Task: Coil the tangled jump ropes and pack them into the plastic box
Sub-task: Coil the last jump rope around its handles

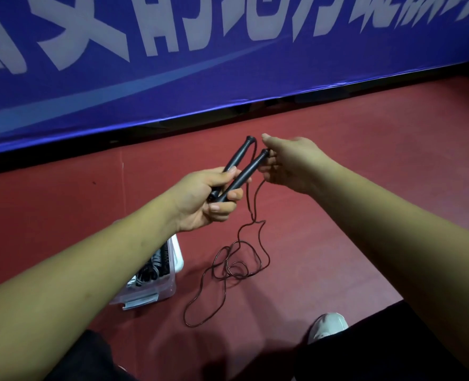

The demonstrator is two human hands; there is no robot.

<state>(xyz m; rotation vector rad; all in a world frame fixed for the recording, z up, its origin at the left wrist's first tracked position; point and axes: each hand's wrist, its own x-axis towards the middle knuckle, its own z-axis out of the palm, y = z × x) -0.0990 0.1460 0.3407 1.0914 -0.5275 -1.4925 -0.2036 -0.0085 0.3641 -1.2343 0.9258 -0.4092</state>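
Rope loops point(238, 274) sprawl just right of the box point(172, 281), whose opening the left forearm point(90, 259) overhangs; bare floor point(324, 243) lies farther right.

The left hand point(211, 196) holds both jump rope handles point(248, 171) side by side, their far ends pointing up and away toward the barrier board point(172, 78). The right hand point(288, 163) is just right of them, fingers at the nearer handle's tip. From under those fingers the cord point(238, 273) hangs down between the hands to the floor point(337, 215), lying there in loose loops. The plastic box point(172, 281) sits on the floor left of the loops, partly under the left forearm point(104, 257), with other ropes point(156, 266) inside. A shoe point(328, 327) is on the floor, nearer and to the right. The board stands behind everything.
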